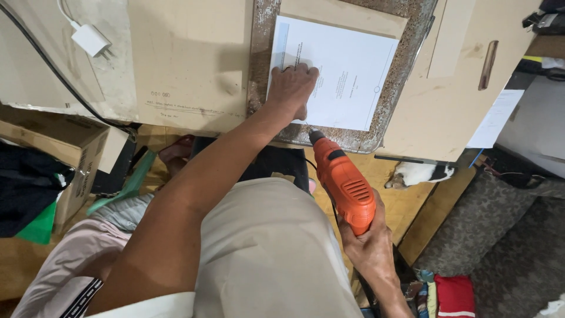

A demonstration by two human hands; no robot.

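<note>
My left hand presses flat on a white printed sheet of paper that lies on a rusty metal tray on the work surface. My right hand grips the handle of an orange power drill. The drill's black chuck points up at the near edge of the paper, just right of my left hand's fingers. A thin bit tip sits at the sheet's lower edge.
Tan cardboard sheets lie left and right of the tray. A white charger plug with its cable rests at top left. A cardboard box stands at the left. A black-and-white cat lies on the floor.
</note>
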